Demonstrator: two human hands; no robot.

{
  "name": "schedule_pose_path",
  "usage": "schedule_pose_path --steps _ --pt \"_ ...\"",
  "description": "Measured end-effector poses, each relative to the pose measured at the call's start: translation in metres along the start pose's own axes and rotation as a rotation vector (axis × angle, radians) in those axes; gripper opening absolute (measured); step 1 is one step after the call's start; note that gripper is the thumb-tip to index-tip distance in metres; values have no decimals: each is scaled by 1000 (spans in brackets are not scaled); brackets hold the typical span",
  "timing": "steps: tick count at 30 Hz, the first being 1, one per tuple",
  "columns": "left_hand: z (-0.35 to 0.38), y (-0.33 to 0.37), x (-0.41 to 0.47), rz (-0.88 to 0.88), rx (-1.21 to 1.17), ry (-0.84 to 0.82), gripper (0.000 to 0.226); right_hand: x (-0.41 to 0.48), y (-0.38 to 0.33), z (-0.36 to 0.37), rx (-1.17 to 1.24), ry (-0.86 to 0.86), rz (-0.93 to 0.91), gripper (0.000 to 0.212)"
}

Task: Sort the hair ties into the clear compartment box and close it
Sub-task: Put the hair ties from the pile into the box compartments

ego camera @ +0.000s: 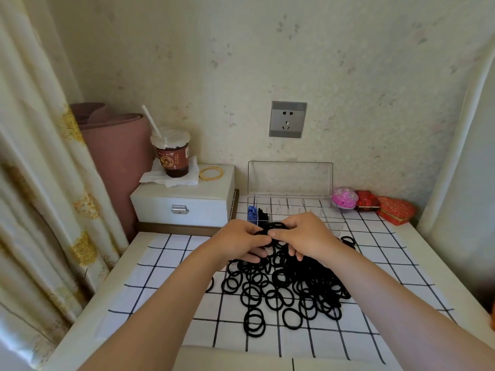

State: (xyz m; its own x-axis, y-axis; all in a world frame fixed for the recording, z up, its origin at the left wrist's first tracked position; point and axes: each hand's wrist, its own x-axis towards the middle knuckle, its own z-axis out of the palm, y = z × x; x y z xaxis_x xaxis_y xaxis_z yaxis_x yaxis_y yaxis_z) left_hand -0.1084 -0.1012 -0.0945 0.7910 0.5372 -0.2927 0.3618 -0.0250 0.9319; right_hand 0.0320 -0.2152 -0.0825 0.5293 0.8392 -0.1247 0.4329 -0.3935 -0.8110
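At centre frame the left hand (242,236) and right hand (300,234) together pinch a bunch of black hair ties (274,226) above the big pile (289,287) on the checked surface (171,266) — the clear compartment box (290,180) sits just behind, lid upright.

White desk (91,309) against pale speckled wallpaper (267,62)
Grey socket (288,119) on the wall, gold-patterned cream curtain (40,183) at left, rolled pink mat (117,151) in the corner, checked cloth (166,277) over the desk.
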Motion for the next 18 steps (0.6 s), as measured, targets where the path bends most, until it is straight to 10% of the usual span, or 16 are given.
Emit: schedule_pose_path --steps 12,18 --pt "-2 0 5 -58 -101 242 13 -1 -6 -10 271 96 -33 13" --pt "2 3 5 5 -16 187 14 -8 -13 -6 233 -230 -4 16"
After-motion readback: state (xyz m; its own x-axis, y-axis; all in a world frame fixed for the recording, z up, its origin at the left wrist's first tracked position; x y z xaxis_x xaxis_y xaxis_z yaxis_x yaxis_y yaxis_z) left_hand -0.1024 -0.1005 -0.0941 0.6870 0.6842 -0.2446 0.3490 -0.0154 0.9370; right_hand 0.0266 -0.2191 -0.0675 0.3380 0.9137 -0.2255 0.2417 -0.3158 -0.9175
